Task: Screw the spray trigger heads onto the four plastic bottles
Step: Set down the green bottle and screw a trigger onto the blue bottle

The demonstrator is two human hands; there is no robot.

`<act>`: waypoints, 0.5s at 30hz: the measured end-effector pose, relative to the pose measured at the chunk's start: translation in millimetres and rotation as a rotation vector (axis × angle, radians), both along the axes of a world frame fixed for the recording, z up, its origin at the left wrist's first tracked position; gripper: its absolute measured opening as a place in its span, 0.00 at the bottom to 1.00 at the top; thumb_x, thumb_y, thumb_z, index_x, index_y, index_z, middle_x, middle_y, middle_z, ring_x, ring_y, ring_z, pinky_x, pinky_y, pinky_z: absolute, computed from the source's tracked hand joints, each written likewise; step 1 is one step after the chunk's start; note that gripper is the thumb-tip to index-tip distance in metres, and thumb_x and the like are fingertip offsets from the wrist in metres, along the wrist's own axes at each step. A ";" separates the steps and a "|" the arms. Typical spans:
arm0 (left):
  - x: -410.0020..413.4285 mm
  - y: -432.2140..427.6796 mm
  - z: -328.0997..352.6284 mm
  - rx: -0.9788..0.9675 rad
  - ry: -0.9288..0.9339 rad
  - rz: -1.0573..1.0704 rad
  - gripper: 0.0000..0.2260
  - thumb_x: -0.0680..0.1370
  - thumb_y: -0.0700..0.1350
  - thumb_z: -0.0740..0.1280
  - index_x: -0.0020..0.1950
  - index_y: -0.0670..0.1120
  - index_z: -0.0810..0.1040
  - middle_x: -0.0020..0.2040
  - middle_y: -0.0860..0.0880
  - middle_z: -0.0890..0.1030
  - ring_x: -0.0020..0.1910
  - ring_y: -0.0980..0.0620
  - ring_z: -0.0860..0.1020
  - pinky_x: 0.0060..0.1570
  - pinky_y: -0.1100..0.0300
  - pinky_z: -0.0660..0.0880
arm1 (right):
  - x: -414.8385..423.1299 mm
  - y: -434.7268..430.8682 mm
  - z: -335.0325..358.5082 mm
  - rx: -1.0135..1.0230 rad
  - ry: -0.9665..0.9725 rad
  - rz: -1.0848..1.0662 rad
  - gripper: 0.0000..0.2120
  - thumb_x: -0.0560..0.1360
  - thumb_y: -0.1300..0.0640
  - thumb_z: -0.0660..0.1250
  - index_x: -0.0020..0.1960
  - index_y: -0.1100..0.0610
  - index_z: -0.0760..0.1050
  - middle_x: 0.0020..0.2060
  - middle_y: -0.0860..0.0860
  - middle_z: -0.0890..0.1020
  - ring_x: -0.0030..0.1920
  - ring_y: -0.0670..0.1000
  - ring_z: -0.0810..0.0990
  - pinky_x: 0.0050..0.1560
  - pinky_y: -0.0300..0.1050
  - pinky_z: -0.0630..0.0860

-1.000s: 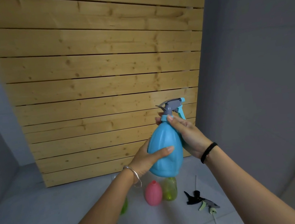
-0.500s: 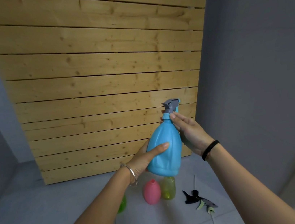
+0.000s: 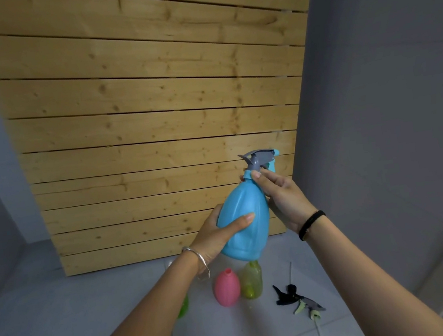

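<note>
Our left hand (image 3: 212,234) gripping the blue bottle (image 3: 243,219), our right hand (image 3: 281,193) pinching its spray head (image 3: 259,159) collar

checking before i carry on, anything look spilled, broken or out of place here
Nothing spilled or broken. The black trigger head and grey-green trigger head lie loose, close together, on the floor right of the uncapped pink bottle and yellow bottle, normal mid-task.

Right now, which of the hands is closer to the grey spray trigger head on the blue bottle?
Right. The right hand pinches the spray trigger head at its collar; the left hand grips the blue bottle lower down, around its belly.
</note>
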State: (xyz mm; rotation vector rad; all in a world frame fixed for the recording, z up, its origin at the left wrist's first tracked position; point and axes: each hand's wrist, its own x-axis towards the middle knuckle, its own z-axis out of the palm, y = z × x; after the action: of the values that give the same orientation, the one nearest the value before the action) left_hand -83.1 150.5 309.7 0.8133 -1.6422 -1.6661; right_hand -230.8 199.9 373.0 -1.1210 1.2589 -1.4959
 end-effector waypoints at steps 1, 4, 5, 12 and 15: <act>-0.1 0.4 -0.1 -0.006 -0.004 0.002 0.34 0.57 0.63 0.74 0.60 0.54 0.73 0.55 0.49 0.82 0.53 0.49 0.81 0.54 0.50 0.79 | -0.3 -0.9 -0.5 0.009 -0.013 -0.005 0.19 0.77 0.55 0.63 0.63 0.65 0.74 0.52 0.57 0.80 0.53 0.54 0.78 0.61 0.54 0.74; -1.7 1.3 0.4 -0.011 -0.002 0.024 0.34 0.56 0.64 0.74 0.58 0.54 0.73 0.54 0.50 0.81 0.52 0.50 0.81 0.50 0.53 0.80 | 2.8 -3.8 -3.5 0.008 -0.059 -0.056 0.18 0.75 0.55 0.66 0.61 0.65 0.75 0.49 0.58 0.80 0.51 0.55 0.78 0.60 0.54 0.75; -2.1 1.5 1.0 -0.015 -0.002 0.042 0.33 0.55 0.64 0.74 0.57 0.55 0.73 0.54 0.51 0.81 0.51 0.51 0.81 0.48 0.55 0.80 | 4.2 -4.9 -5.0 -0.001 -0.071 -0.078 0.17 0.75 0.55 0.67 0.59 0.64 0.76 0.48 0.56 0.81 0.51 0.55 0.78 0.59 0.54 0.75; -8.1 1.0 0.1 -0.123 -0.048 0.214 0.26 0.58 0.59 0.78 0.51 0.58 0.71 0.49 0.56 0.79 0.46 0.57 0.80 0.37 0.65 0.75 | 8.5 -14.7 -10.2 0.005 -0.081 -0.280 0.18 0.69 0.54 0.74 0.56 0.60 0.80 0.46 0.50 0.83 0.48 0.48 0.81 0.46 0.40 0.81; -9.7 3.1 1.3 -0.166 -0.066 0.249 0.29 0.53 0.63 0.76 0.50 0.60 0.70 0.48 0.58 0.79 0.46 0.59 0.80 0.38 0.65 0.75 | 13.3 -14.4 -10.6 0.000 -0.116 -0.335 0.18 0.68 0.52 0.75 0.56 0.59 0.80 0.45 0.50 0.83 0.46 0.47 0.82 0.43 0.37 0.80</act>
State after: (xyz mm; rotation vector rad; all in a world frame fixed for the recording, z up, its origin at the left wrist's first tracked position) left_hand -92.8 153.5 311.0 0.9535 -1.6251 -1.3267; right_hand -217.5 185.5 362.4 -0.8363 1.4145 -1.7793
